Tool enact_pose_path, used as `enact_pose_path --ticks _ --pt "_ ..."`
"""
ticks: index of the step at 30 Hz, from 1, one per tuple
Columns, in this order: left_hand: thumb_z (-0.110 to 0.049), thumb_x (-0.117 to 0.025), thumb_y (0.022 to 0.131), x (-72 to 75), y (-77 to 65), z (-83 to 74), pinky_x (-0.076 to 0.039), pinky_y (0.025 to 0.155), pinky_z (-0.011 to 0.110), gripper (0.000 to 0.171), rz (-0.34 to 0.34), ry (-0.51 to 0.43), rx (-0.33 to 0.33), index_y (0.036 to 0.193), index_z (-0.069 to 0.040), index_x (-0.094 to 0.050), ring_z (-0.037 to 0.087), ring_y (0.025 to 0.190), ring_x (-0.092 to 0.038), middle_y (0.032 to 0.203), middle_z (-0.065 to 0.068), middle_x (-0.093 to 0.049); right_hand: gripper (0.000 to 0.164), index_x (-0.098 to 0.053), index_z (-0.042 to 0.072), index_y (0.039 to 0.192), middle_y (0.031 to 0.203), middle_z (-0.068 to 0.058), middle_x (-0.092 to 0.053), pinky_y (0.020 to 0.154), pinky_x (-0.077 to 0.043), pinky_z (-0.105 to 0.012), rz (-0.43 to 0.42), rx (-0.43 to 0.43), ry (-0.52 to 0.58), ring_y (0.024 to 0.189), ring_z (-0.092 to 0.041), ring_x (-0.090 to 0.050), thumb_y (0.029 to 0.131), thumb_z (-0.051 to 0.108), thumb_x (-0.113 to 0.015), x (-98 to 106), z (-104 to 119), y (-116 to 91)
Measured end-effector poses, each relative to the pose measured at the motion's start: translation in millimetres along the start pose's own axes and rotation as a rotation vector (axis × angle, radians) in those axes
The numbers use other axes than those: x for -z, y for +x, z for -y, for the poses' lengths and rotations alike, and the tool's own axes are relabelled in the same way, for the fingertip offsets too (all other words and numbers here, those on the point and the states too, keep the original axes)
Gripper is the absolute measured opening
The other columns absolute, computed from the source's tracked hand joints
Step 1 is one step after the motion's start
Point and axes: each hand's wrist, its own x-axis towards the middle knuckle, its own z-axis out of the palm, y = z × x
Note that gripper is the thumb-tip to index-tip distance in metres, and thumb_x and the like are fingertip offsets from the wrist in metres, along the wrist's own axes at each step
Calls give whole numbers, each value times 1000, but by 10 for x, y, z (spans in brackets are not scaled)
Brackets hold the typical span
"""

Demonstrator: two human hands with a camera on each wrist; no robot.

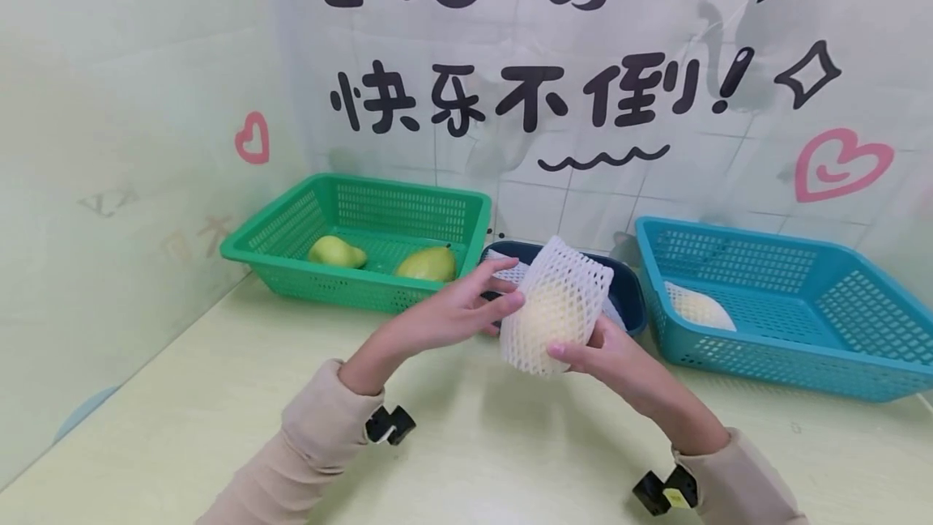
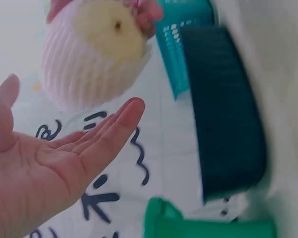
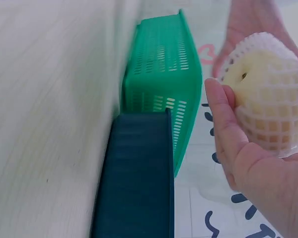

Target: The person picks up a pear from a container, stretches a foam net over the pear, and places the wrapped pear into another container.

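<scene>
My right hand (image 1: 619, 359) holds a pale yellow pear (image 1: 548, 318) wrapped in a white foam net (image 1: 576, 278), with the thumb on the near side. In the right wrist view, its fingers curve around the lower part of the netted fruit. My left hand (image 1: 452, 310) is at the left of the net with its fingers extended. The left wrist view shows its palm (image 2: 59, 168) turned up and apart from the fruit, whose dark end spot is exposed at the net's opening. Behind the hands, a dark blue basin (image 1: 636, 298) contains more white foam nets (image 1: 508, 266).
A green basket (image 1: 291, 278) at the left holds two unwrapped pears, one yellow-green (image 1: 337, 252) and one greener (image 1: 428, 264). On the right, a blue basket (image 1: 787, 367) contains a netted fruit (image 1: 700, 308). A printed wall sheet (image 1: 481, 160) hangs behind the pale tabletop (image 1: 496, 460).
</scene>
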Motion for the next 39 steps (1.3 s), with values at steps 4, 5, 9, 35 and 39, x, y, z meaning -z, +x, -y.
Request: enact_pose_path --ticks 4,5,9,35,39 --pt "-43 -55 91 -103 56 42 -52 86 40 74 28 -103 56 148 -23 -12 27 114 -57 137 12 -43 72 -12 8 145 138 -22 -34 91 -49 -40 45 16 89 111 -27 -52 92 24 -58 -8 15 17" --pt "-42 -56 91 -118 63 54 -52 85 39 71 30 -109 57 147 -24 -15 26 110 -58 135 12 -44 73 -10 9 145 139 -22 -32 91 -49 -40 51 18 107 112 -28 -52 92 24 -58 -14 18 20" --pt "-37 -57 91 -142 75 90 -54 80 35 59 32 -115 58 141 -22 -30 22 97 -61 125 9 -50 75 -7 12 147 143 -22 -28 92 -49 -42 55 13 176 113 -30 -50 92 22 -57 -32 32 17" --pt "-44 -60 88 -115 97 82 -51 87 31 60 -46 -110 48 136 -13 -41 16 98 -63 113 8 -62 66 -9 18 147 147 -7 -24 101 -41 -28 -70 2 593 123 -19 -43 95 10 -50 -207 178 -45" --pt "-40 -62 87 -133 112 74 -51 86 31 56 -82 -121 57 132 -11 -46 16 97 -63 111 8 -63 65 -11 12 147 146 -8 -26 101 -41 -24 -102 17 568 124 -17 -43 95 11 -50 -221 188 -45"
